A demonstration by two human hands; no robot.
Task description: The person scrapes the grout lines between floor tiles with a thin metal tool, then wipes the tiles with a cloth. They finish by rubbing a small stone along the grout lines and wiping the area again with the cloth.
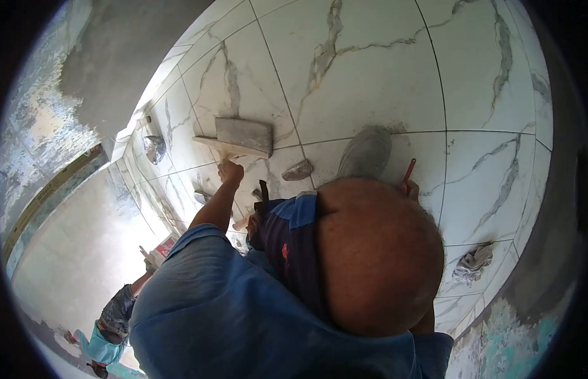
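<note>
At the left of the head view, my left hand (230,171) is closed round the handle of a wooden-backed tool with a broad grey head (245,134). The grey head lies over the white marbled tiles (370,82). Farther right, my right hand (410,188) pinches a slim red pencil-like stick (409,169), its tip pointing up and away; part of this hand is hidden behind my body. Between the hands are a dusty grey shoe (366,153) and, left of it, a rough grey lump (298,170).
A crumpled grey cloth (473,263) lies on the tiles at right. On the left side is a shiny crumpled bag (154,149). Another person (108,325) works at the lower left beside a red and white package (163,246). Patchy walls (48,120) edge the tiles.
</note>
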